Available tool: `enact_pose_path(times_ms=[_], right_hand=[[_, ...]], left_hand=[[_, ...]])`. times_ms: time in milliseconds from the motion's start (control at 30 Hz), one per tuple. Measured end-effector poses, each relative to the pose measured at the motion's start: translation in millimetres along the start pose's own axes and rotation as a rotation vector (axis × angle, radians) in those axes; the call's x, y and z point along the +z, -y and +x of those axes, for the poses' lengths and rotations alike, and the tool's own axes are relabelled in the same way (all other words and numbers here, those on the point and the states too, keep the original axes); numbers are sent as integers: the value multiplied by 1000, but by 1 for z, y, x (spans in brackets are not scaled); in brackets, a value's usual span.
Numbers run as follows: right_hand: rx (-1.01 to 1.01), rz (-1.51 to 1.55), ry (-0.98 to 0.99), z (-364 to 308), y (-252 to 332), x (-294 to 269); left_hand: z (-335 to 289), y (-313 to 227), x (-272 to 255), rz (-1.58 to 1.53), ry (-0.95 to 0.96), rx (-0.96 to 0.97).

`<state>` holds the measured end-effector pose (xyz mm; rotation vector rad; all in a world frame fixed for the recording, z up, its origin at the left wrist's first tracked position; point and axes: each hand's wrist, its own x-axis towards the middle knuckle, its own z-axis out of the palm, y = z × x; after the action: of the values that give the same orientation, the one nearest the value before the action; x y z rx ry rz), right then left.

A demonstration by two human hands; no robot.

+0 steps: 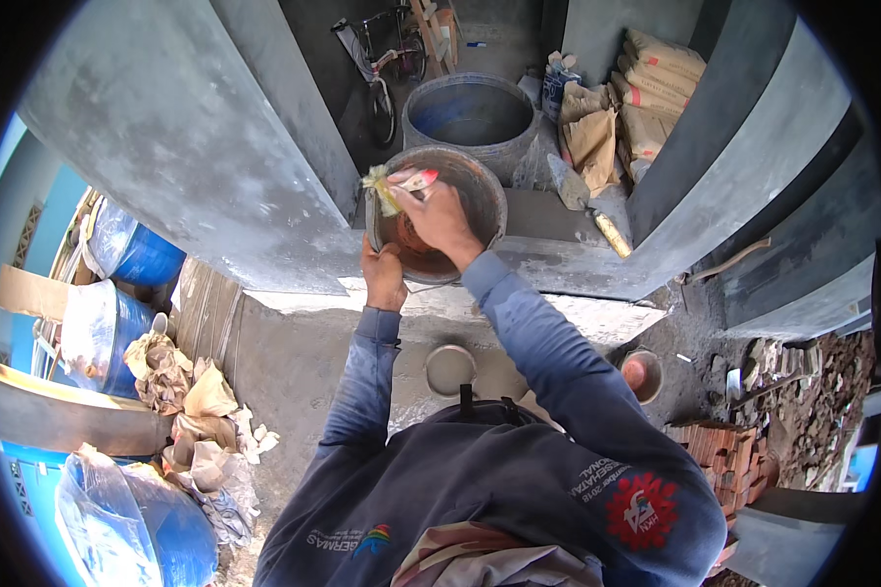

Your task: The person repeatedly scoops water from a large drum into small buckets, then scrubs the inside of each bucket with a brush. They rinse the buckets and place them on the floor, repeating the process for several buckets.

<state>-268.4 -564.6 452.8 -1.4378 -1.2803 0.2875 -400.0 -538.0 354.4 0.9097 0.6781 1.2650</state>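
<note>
A round dark bucket (494,196), grey with mortar and reddish-brown inside, rests tilted toward me on the grey ledge. My left hand (384,277) is closed on its near left rim. Over the bucket's mouth, my right hand (439,213) grips a small brush-like thing (377,188). Its frayed yellowish end sticks out beyond the far left rim, and a red-and-white part shows above my fingers. I cannot make out its exact kind. Right of the bucket lies a trowel (612,233) with a yellowish handle, its blade pointing away from me.
A large tub (423,112) of dark liquid stands behind the bucket. Grey columns (264,147) flank the opening. Stacked paper sacks (661,73) and a bicycle (380,108) are farther back. Below are a small bowl (450,372), a bucket (642,376), bricks (719,450) and blue drums (147,254).
</note>
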Motion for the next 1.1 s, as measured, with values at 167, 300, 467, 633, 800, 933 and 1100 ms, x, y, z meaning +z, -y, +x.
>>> enact_pose_path(times_ms=[167,300,467,633,800,933,1100], right_hand=[[83,-157,92,-6,-26,-31],[74,87,-12,-40,-30,-84],[38,240,-457,-35,-65,-179],[-134,-141,-203,-13,-159,-181],[-167,-319,-66,-13,-236,-146],[-91,-307,-6,-9,-253,-145],[-9,-352,77,-2,-245,-150]], left_hand=[[4,-11,-1,62,-4,-25],[20,-39,37,123,-1,224],[79,-60,112,351,-46,424],[164,-39,197,847,35,894],[280,37,256,1377,270,918],[390,149,265,1907,632,865],[477,291,236,2340,1209,762]])
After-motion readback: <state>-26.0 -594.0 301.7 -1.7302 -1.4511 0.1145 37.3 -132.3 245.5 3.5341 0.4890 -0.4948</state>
